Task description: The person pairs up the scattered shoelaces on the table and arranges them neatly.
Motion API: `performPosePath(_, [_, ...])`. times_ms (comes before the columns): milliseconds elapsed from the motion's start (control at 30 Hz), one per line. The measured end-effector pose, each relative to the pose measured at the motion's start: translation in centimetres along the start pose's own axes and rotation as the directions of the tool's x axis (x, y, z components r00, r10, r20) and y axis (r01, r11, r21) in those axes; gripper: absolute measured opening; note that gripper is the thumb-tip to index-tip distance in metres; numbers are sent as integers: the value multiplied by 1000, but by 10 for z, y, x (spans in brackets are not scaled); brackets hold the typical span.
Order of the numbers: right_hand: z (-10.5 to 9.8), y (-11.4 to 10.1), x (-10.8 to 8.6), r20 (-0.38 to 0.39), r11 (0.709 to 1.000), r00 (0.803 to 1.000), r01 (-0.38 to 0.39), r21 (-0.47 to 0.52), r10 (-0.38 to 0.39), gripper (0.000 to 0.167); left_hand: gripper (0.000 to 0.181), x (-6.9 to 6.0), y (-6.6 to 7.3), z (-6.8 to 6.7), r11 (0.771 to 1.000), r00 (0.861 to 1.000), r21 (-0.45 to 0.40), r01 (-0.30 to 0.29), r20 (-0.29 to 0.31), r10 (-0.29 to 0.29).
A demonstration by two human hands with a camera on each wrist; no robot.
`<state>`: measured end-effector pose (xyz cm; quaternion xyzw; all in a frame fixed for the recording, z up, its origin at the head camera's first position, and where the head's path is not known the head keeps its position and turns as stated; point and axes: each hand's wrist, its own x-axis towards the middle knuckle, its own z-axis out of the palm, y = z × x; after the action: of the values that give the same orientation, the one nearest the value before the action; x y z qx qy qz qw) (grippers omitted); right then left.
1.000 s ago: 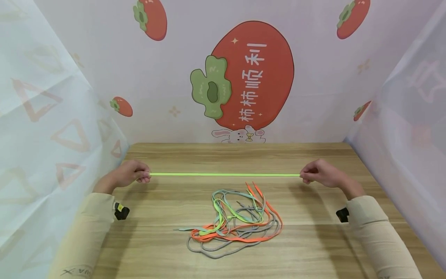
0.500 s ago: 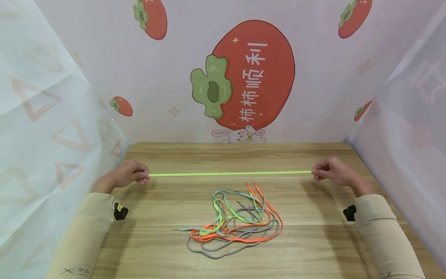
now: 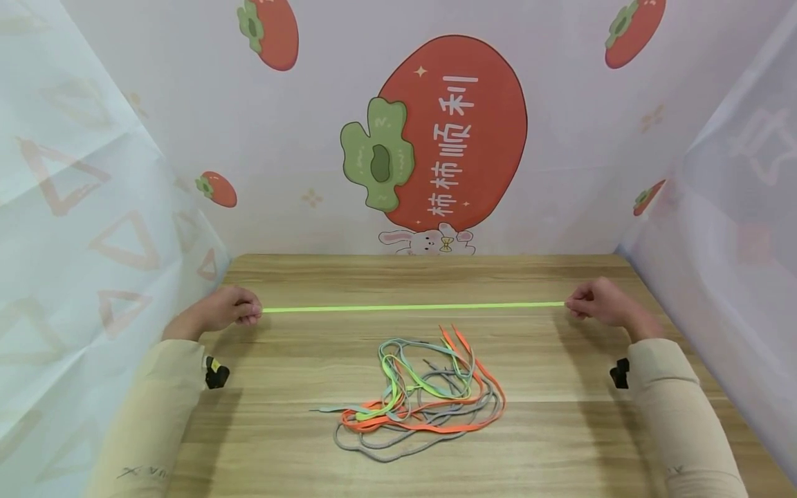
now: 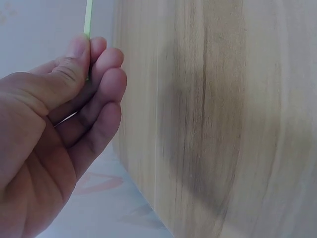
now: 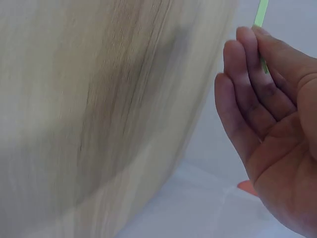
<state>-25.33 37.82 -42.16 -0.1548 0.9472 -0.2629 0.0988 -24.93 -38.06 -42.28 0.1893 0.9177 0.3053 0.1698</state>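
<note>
A neon-green shoelace (image 3: 411,307) is stretched straight across the far part of the table in the head view, raised above the wood. My left hand (image 3: 232,308) pinches its left end between thumb and index finger; the left wrist view shows the lace (image 4: 88,20) coming out above the thumb. At the other end my right hand (image 3: 602,303) pinches the lace, and in the right wrist view a short tip of the lace (image 5: 265,64) pokes out below the pinch. Nearer to me lies a tangled pile of orange, grey, pale blue and green shoelaces (image 3: 429,427).
The wooden table (image 3: 280,436) has a printed backdrop (image 3: 299,138) along its far edge. White sheets stand at the left (image 3: 93,207) and right (image 3: 741,207). Black wrist cameras sit at both sleeve cuffs.
My right hand has moved outward to the right, and the green lace now spans a wider stretch. The left hand has shifted slightly left. The pile lies as before.
</note>
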Motion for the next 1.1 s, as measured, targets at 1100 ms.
performPosePath(1100, [22,-8,48,-47,971,976,-217,-96,214,32,30,45,4,23,960,963,187,210,-208,-170])
